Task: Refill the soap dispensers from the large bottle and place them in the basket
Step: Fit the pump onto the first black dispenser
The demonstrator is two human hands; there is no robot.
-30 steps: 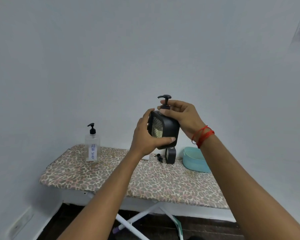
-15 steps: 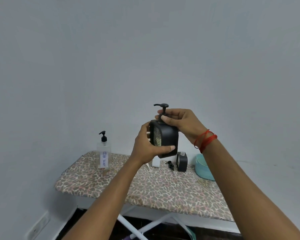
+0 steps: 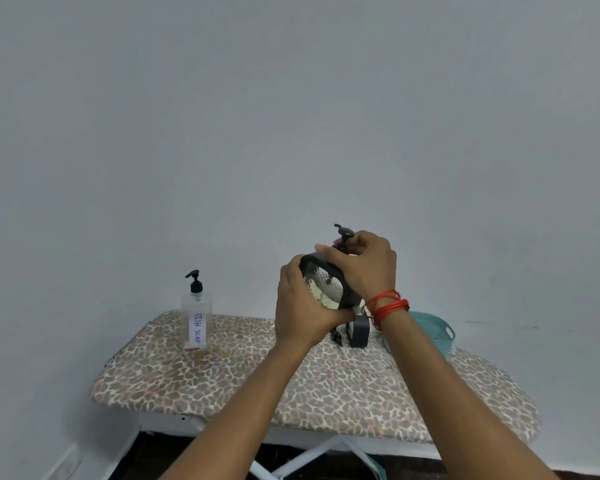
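2 hands (image 3: 333, 292), 2 dispensers (image 3: 326, 289), 1 basket (image 3: 433, 332), maybe

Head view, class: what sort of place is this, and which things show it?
Probably a plain room at home, used as a makeshift work spot: an ironing board serves as the table against a bare wall, with a "DISH SOAP" bottle standing on it.

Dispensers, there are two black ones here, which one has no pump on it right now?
The smaller black dispenser standing on the board beside the basket; a loose pump lies next to it. The held dispenser has its pump on.
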